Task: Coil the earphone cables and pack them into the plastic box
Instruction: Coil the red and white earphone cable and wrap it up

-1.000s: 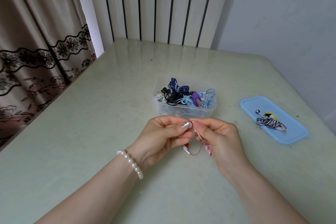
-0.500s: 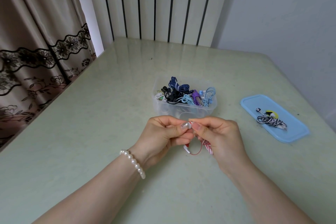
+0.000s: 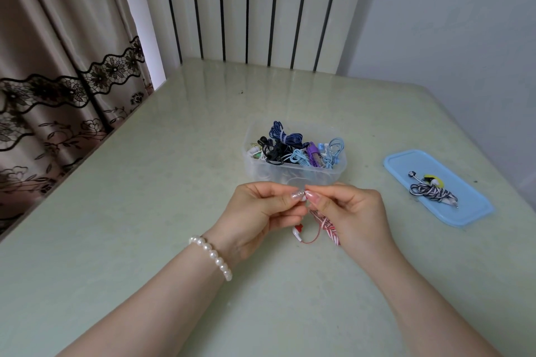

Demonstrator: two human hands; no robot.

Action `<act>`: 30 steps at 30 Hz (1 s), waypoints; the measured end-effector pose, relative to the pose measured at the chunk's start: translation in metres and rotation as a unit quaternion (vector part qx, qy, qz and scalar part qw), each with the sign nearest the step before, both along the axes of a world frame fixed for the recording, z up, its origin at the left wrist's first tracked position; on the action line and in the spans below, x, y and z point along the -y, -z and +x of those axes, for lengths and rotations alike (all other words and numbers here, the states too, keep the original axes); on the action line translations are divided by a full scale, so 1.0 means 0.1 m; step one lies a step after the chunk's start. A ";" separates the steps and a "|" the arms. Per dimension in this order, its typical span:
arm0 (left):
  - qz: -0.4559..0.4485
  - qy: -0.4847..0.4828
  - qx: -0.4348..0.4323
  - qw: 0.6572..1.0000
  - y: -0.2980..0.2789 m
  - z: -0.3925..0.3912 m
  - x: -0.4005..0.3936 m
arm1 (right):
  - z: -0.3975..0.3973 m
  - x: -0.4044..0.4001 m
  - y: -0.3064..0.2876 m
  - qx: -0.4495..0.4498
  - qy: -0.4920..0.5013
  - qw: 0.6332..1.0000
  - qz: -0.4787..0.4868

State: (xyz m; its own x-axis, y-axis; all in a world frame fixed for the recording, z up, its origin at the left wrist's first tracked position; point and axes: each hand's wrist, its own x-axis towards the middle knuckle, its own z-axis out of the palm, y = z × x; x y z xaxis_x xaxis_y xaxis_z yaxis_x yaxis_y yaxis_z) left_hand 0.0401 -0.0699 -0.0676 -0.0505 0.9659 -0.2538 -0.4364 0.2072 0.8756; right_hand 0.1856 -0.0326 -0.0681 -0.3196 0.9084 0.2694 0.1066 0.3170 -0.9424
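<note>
Currently both hands meet just in front of the plastic box [image 3: 295,175], over the middle of the table [image 3: 145,211]. Left hand [image 3: 261,214] and right hand [image 3: 351,214] have fingers curled, thumb tips touching, pinching the red-and-white earphone cable [image 3: 326,226] between them. 1 loop and a white earbud [image 3: 297,232] hang below the left palm; a striped bundle trails under the right.

Box: clear, lid off, already holding several coiled sets in dark blue, black, light blue, purple. Blue lid [image 3: 464,211] lies toward the right edge of the table, with 1 black-and-white earphone set [image 3: 432,191] on it, loosely bunched, not yet packed.

Handling, as a judgement: cable looks thin, light, limp, probably springy enough to uncoil if released. Best held at the bundle's waist, pinched across all turns, not by the earbud or the plug, where strain on the joints could damage it.
</note>
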 end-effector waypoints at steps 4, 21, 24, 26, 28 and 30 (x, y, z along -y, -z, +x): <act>0.006 -0.031 -0.022 0.999 0.01 -0.05 -0.03 | -0.01 0.00 0.04 0.045 0.039 0.996 0.060; 0.015 -0.031 -0.464 0.885 0.15 -0.40 -0.13 | -0.09 0.01 0.33 0.454 0.050 0.842 0.285; 0.007 0.002 -0.503 0.864 0.13 -0.44 -0.11 | -0.09 0.01 0.33 0.435 0.048 0.849 0.296; 0.007 0.014 -0.520 0.854 0.13 -0.45 -0.10 | -0.08 0.02 0.32 0.428 0.042 0.855 0.290; 0.006 0.024 -0.532 0.846 0.13 -0.47 -0.10 | -0.09 0.03 0.31 0.419 0.029 0.860 0.290; 0.002 0.028 -0.549 0.836 0.11 -0.51 -0.10 | -0.09 0.04 0.30 0.405 0.004 0.865 0.295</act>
